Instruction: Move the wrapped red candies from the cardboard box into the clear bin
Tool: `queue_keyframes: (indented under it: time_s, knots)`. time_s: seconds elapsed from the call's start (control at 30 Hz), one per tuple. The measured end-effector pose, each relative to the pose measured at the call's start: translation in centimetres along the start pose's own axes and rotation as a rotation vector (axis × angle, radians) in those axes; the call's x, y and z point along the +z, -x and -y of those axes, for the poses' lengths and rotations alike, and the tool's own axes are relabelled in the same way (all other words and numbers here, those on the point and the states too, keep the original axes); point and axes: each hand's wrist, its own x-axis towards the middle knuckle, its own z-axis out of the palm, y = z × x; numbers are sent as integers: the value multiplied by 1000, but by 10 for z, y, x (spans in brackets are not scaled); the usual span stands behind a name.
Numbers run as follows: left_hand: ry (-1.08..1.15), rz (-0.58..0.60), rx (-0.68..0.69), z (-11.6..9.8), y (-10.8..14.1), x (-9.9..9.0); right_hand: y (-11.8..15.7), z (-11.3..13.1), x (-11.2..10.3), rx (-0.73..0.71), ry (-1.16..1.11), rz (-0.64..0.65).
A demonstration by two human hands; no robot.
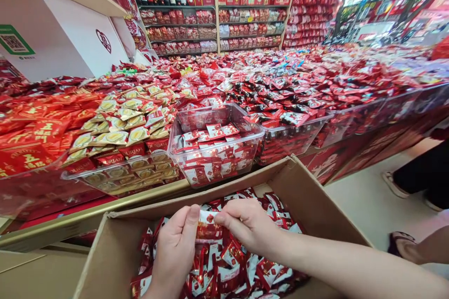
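Between my two hands is a small red-and-white candy packet (209, 228), gripped at its left side by my left hand (177, 243) and at its right side by my right hand (247, 224). Both thumbs press on its front. Beneath them, a brown cardboard box (308, 196) holds many loose packets of the same colours (231, 275). Just beyond the box stands a clear plastic bin (215, 146), partly filled with similar red-and-white packets laid in rows.
Gold durian packets (122, 124) and orange-red packets (45, 126) heap up at the left. Another clear bin (294, 133) with dark red packets adjoins on the right. Shelves (217, 14) with bottles and boxes line the back. Another person's legs and feet (403, 182) show at right.
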Motion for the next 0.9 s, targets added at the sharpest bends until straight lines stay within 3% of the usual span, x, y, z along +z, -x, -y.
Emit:
queue_keyframes:
  time_s: [0.07,0.17,0.23,0.33,0.43,0.63,0.9]
  knots:
    - [188,113,-125,-6,2,-1,0,-2,-7,-154,93,8]
    - [377,380,-393,-14,3,-4,0,-6,-16,-346,100,76]
    - [417,450,-421,-19,4,-5,-1,-6,-18,-341,-17,46]
    - [443,376,-236,-22,2,-4,-4,0,-13,29,-393,-51]
    - [383,298,-99,-18,2,-2,-8,4,-4,373,-717,14]
    - [255,279,-12,-8,7,1,-9,1,0,405,-735,-7]
    - [223,263,-105,-15,10,6,-9,-2,-9,342,-603,-52]
